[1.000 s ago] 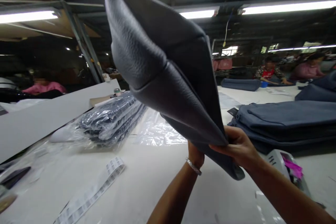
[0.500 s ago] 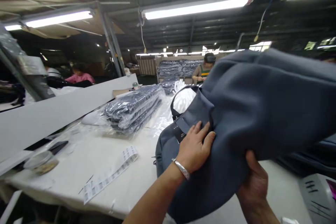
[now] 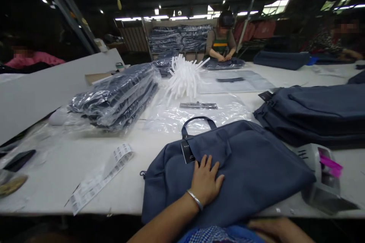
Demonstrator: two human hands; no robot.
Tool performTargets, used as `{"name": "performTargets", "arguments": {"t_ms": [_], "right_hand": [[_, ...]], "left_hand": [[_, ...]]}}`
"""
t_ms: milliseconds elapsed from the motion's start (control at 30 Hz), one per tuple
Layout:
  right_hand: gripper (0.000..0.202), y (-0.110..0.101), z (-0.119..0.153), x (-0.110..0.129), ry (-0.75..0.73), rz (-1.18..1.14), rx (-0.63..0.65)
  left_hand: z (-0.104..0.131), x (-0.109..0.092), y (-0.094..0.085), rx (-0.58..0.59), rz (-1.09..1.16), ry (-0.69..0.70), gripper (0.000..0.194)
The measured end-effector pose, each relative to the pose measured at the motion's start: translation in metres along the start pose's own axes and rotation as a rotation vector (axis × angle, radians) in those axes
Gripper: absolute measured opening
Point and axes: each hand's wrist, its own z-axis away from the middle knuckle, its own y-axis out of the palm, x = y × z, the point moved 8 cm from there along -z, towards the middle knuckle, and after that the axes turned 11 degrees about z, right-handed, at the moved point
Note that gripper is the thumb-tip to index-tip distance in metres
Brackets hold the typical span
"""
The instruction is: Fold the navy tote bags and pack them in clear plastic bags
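A dark blue bag (image 3: 245,159) lies flat on the white table in front of me, its carry handle (image 3: 199,117) pointing away. A black hang tag (image 3: 186,152) sits near the handle. My left hand (image 3: 205,182) rests on the bag's front with fingers spread, just below the tag. Low at the table's front edge, my right hand (image 3: 268,226) is blurred beside blue checked cloth (image 3: 219,234); its fingers cannot be made out.
Plastic-wrapped bags (image 3: 116,95) are stacked at left, near a label strip (image 3: 101,182). White strips (image 3: 184,78) stand bunched behind clear plastic bags (image 3: 162,115). More blue bags (image 3: 322,110) and a grey tape dispenser (image 3: 322,174) are at right. A co-worker (image 3: 222,41) works opposite.
The bag came down from a raised, tilted position to lie flat on the table. My right hand let go of its edge and dropped to the front edge; my left stayed on it.
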Motion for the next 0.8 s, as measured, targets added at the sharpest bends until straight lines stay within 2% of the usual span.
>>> {"name": "performTargets", "arguments": {"t_ms": [33, 100, 133, 200, 267, 367, 433, 500, 567, 667, 733, 800], "right_hand": [[0.028, -0.01, -0.006, 0.022, -0.059, 0.052, -0.055], [0.033, -0.026, -0.029, 0.077, -0.294, 0.294, -0.24], [0.038, -0.028, -0.044, 0.101, -0.412, 0.384, -0.296], [0.045, -0.016, -0.079, 0.127, -0.571, 0.527, -0.287], [0.044, 0.002, -0.11, 0.129, -0.647, 0.617, -0.199], [0.041, 0.021, -0.129, 0.113, -0.704, 0.682, -0.147], [0.041, 0.022, -0.128, 0.103, -0.719, 0.689, -0.193], [0.037, 0.019, -0.125, 0.095, -0.719, 0.667, -0.247], [0.035, 0.017, -0.123, 0.092, -0.723, 0.637, -0.269], [0.034, 0.015, -0.124, 0.092, -0.729, 0.614, -0.286], [0.033, 0.014, -0.124, 0.092, -0.734, 0.612, -0.303], [0.032, 0.014, -0.125, 0.091, -0.747, 0.621, -0.322]], "left_hand": [[-0.001, 0.0, -0.001, 0.0, 0.0, 0.002, 0.054], [-0.002, 0.001, -0.004, 0.013, 0.029, 0.003, 0.051], [-0.001, 0.0, -0.008, 0.026, 0.061, 0.016, 0.047], [0.002, -0.001, -0.02, 0.052, 0.166, 0.075, 0.038], [0.007, 0.003, -0.044, 0.047, 0.287, 0.126, 0.035], [0.004, 0.036, -0.101, -0.128, 0.31, 0.037, 0.032], [-0.012, 0.069, -0.137, -0.242, 0.189, -0.086, 0.034], [-0.041, 0.098, -0.154, -0.216, 0.108, -0.156, 0.037], [-0.077, 0.122, -0.152, -0.107, 0.06, -0.204, 0.029], [-0.121, 0.144, -0.132, 0.097, 0.014, -0.264, 0.022], [-0.137, 0.148, -0.121, 0.194, -0.008, -0.276, 0.026], [-0.144, 0.144, -0.12, 0.225, -0.037, -0.264, 0.027]]}}
